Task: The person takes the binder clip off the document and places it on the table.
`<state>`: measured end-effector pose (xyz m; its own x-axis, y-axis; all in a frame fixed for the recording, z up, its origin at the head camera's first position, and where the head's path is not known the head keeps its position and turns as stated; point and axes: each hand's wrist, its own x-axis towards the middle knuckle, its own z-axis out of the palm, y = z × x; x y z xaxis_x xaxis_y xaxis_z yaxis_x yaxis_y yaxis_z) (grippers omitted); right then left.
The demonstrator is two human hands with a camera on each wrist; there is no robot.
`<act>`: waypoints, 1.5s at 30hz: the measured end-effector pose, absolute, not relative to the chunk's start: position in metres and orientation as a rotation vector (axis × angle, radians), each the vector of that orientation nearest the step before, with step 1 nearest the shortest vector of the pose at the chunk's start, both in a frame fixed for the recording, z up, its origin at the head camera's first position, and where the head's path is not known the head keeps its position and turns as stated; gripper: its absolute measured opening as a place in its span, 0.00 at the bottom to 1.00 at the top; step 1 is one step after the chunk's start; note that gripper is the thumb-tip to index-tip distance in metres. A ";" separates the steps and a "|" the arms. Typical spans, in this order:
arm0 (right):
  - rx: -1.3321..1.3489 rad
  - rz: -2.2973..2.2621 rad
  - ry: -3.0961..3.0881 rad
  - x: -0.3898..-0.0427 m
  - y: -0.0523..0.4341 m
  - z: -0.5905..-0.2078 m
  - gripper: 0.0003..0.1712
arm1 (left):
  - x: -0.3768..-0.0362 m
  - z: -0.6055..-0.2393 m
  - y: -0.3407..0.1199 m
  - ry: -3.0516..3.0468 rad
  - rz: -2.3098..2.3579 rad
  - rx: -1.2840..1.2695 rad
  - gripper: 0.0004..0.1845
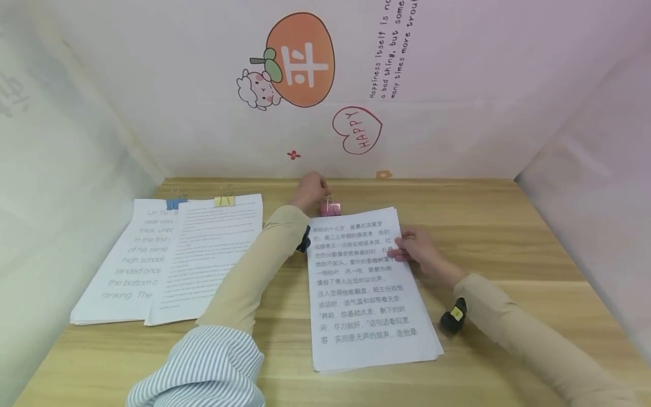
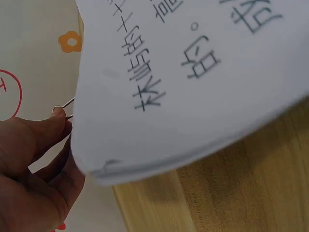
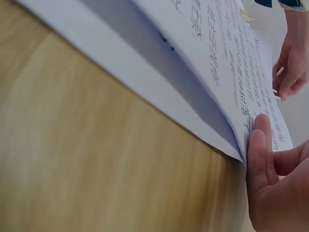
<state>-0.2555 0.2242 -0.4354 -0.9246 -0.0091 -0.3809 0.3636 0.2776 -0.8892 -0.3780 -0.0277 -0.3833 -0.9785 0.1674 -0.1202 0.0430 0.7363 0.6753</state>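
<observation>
A pink binder clip (image 1: 330, 210) at the top edge of a printed paper stack (image 1: 361, 294) is pinched by its wire handles in the left hand (image 1: 309, 189); its body is hidden by paper in the left wrist view. The stack's right edge is touched by the right hand (image 1: 419, 251), fingers nearly straight. At left, a blue-clipped stack (image 1: 117, 271) is partly covered by a yellow-clipped stack (image 1: 208, 249).

My head view looked forward and down from above, farthest back, taking in the bench (image 1: 473, 226) and the wall (image 1: 447, 135). The left wrist view hung close over a corner of the printed sheets (image 1: 356, 294), beside my left hand (image 1: 308, 190). The right wrist view looked low along their edge, past my right hand (image 1: 419, 251) to my left. All three views shared those sheets.
</observation>
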 end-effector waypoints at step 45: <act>0.524 -1.035 2.857 -0.245 0.383 -0.434 0.28 | -0.393 -0.390 -0.027 2.862 0.800 0.277 0.11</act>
<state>-0.2454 0.3825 -0.4336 -0.9407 0.2949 -0.1680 0.3340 0.7171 -0.6117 -0.3934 -0.0272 -0.3902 -0.9705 0.2190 -0.1006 0.1351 0.8400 0.5255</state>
